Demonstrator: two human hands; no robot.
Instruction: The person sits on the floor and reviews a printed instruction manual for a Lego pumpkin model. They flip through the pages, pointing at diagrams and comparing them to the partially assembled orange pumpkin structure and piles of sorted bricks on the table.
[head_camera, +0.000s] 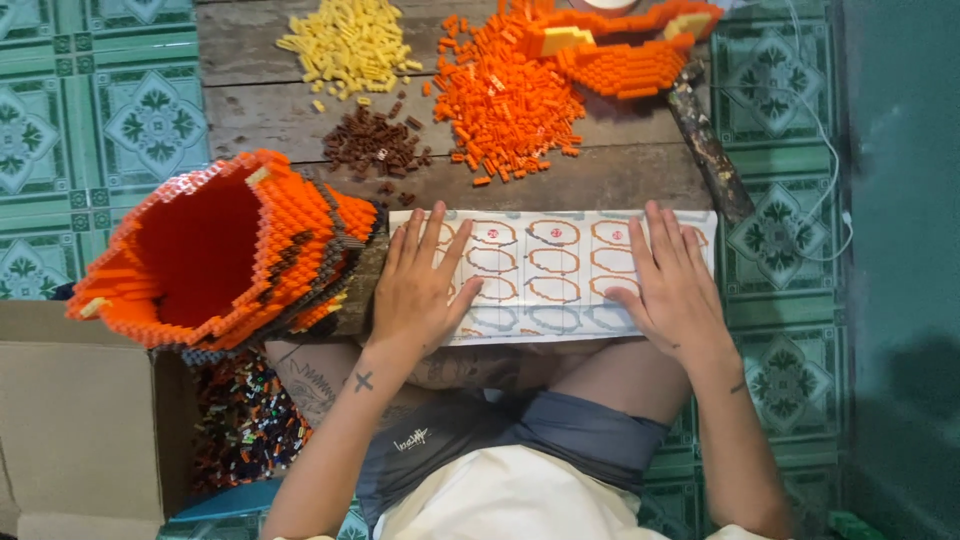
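here, both hands lie flat on a printed instruction sheet (555, 275) spread along the near edge of a low wooden bench (250, 60). the left hand (418, 285) rests on the sheet's left end, fingers spread and palm down, holding nothing. the right hand (675, 285) rests on the sheet's right end, fingers loosely fanned and pressed to the paper, also holding nothing. the sheet shows rows of orange-outlined diagrams between the two hands.

just left of the left hand stands a large hollow orange brick model (225, 255), tilted, its open side facing up and left, with dark bands along its edge. behind the sheet on the bench lie three loose heaps of tiny bricks: a yellow pile (350, 45), a brown pile (375, 140) and a much larger orange pile (505, 100). at the far right of the bench sits another partly built orange piece (625, 50). a cardboard box (80, 420) beside the person's left knee holds mixed small bricks (245, 420). green patterned floor tiles (780, 100) surround the bench.
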